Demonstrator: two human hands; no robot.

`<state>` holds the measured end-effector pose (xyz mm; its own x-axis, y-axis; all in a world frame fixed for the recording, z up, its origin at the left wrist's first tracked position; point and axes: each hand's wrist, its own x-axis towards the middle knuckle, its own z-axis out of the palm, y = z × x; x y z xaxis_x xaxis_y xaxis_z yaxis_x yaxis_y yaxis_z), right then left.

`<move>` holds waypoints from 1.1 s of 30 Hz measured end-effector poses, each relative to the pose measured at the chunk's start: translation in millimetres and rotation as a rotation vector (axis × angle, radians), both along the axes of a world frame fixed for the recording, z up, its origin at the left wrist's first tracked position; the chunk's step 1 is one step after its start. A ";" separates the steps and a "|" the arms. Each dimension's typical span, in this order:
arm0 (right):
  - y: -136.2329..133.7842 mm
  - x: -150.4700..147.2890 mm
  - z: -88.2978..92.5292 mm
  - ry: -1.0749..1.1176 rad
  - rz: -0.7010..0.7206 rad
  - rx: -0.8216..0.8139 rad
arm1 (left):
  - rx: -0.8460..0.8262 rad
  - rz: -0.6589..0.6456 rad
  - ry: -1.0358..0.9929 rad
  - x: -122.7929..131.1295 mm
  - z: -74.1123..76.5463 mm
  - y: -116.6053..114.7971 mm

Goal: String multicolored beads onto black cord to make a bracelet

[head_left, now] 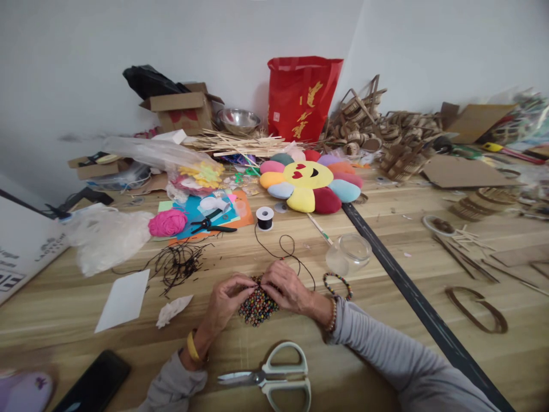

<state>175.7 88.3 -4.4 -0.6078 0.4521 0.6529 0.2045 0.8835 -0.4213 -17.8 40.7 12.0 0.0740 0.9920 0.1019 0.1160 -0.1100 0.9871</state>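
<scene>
A pile of small multicoloured beads lies on the wooden table, directly beneath both hands. Thumb and fingers pinched, my left hand is at the pile's upper left edge; what sits between its fingertips is too small to make out. My right hand is pinched too, its fingertips almost meeting the left ones over the beads. Thin black cord runs in loops from a white spool to the right hand, which appears to grip its end. A finished-looking beaded bracelet rests just right of that hand.
White-handled scissors lie in front of me. Nearby are a clear jar, black cord scraps, white paper, black pliers and a dark phone. A flower cushion and red bag stand behind.
</scene>
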 end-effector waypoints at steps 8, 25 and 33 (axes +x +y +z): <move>-0.3 -0.2 -2.1 -0.005 0.007 -0.001 | 0.007 -0.020 0.025 -0.9 -0.3 0.1; -0.3 -1.3 2.5 0.033 0.117 -0.029 | -0.049 0.013 0.026 0.6 -3.8 -1.3; -1.2 -1.3 -1.3 0.029 0.129 -0.039 | -0.026 -0.008 -0.003 1.5 -1.8 -1.5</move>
<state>174.3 87.0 -5.7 -0.6439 0.3964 0.6544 0.0775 0.8847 -0.4597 -16.2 39.2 10.2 0.0821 0.9937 0.0765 0.1117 -0.0855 0.9901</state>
